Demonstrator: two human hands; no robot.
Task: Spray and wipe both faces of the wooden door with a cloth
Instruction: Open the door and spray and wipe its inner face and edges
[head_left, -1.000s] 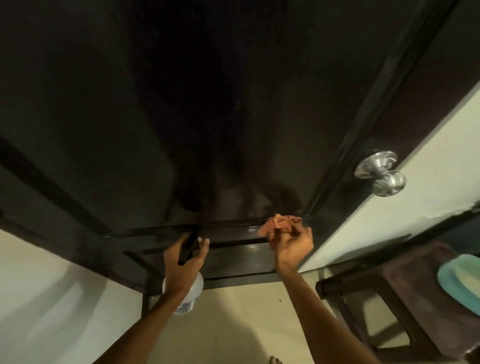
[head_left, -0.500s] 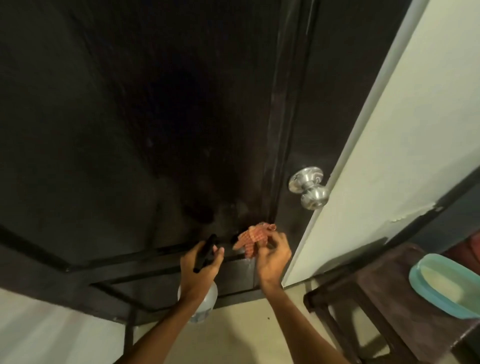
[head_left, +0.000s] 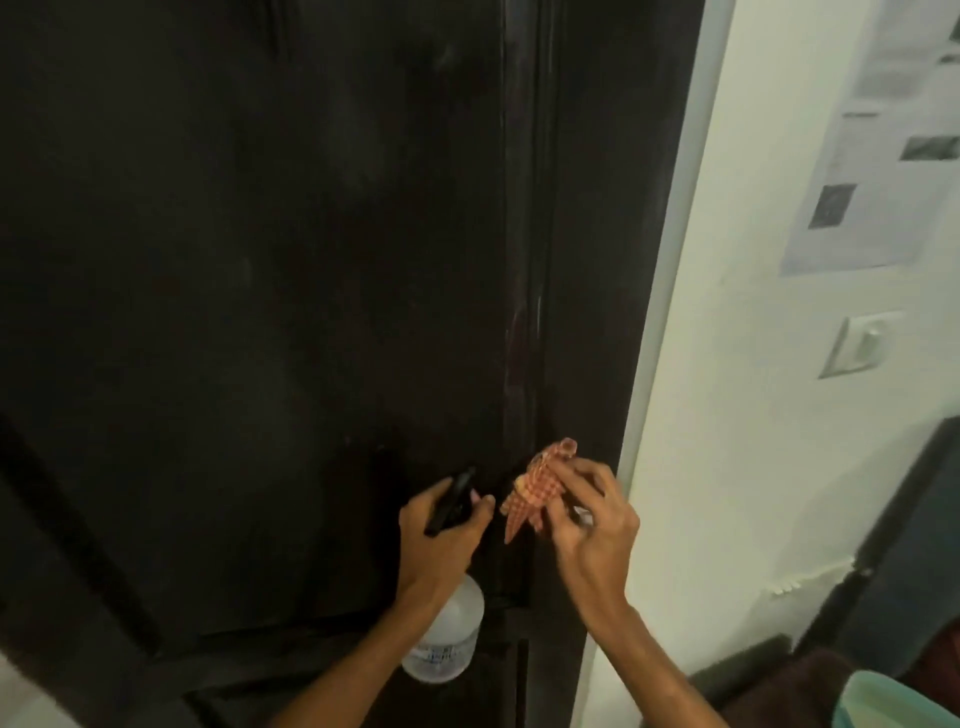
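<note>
A dark wooden door (head_left: 260, 286) fills the left and middle of the view, with raised panel mouldings. My left hand (head_left: 441, 540) grips a clear spray bottle (head_left: 449, 639) by its black trigger head, held close to the door's lower part. My right hand (head_left: 587, 525) pinches a crumpled orange checked cloth (head_left: 537, 491) just in front of the door near its right edge. The door knob is hidden behind my right hand.
A pale wall (head_left: 753, 415) runs along the right with a light switch (head_left: 860, 345) and a paper sheet (head_left: 883, 130). A dark wooden stool (head_left: 779, 680) and a teal basin (head_left: 893, 701) sit at the lower right.
The view has tilted upward, so the door now stands upright in the frame. Both hands have risen along the door, and the cloth moved up beside the right edge over the knob.
</note>
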